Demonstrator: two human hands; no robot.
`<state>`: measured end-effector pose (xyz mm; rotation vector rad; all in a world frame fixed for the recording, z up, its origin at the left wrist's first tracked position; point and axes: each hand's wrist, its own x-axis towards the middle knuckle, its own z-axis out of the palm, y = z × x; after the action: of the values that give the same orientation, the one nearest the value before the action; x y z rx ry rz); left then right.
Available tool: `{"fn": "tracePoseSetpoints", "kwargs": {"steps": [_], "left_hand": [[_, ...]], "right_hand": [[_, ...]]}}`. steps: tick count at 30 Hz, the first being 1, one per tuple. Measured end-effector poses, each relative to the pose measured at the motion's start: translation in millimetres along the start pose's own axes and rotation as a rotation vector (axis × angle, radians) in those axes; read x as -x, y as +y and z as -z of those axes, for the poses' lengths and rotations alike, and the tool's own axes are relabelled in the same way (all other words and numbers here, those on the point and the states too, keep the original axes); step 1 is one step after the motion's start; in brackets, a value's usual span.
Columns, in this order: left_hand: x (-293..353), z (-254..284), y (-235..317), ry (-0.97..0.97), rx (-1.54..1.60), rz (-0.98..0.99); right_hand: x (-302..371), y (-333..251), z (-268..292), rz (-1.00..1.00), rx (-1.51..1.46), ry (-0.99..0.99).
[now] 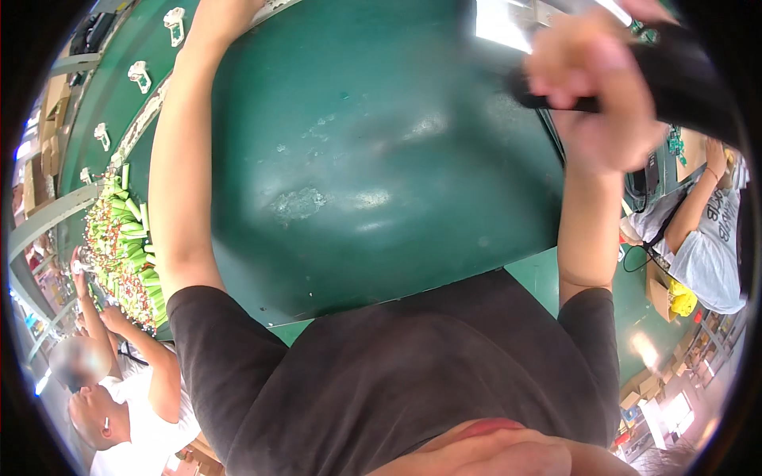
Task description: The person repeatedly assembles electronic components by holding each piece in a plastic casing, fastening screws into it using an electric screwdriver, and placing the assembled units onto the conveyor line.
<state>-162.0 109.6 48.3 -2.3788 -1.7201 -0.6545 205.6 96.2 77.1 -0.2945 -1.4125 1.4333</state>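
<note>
Right hand (611, 103), blurred, fingers (559, 71) curled around a black object (679, 83); green work surface (381, 174) to their left; left hand (232, 11) farther left.

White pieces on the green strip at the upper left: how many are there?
4 that I can see, in a slanting row: the top piece, the second piece, the third piece and the lowest piece, near the green pile. Others may be hidden.
</note>
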Motion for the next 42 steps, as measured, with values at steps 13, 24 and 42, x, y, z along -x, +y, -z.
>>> {"fn": "tracePoseSetpoints", "kwargs": {"steps": [13, 24, 42], "left_hand": [[61.8, -37.1, 190.8, -0.03, 0.564, -0.175], [56.1, -30.8, 173.6, 0.045, 0.493, -0.104], [64.2, -51.2, 170.1, -0.016, 0.669, -0.156]], "right_hand": [[-32.6, -33.3, -1.9, 0.159, 0.422, 0.228], [-10.4, -14.8, -42.9, -0.008, 0.352, 0.296], [8.0, 34.5, -21.8, 0.143, 0.21, -0.015]]}}
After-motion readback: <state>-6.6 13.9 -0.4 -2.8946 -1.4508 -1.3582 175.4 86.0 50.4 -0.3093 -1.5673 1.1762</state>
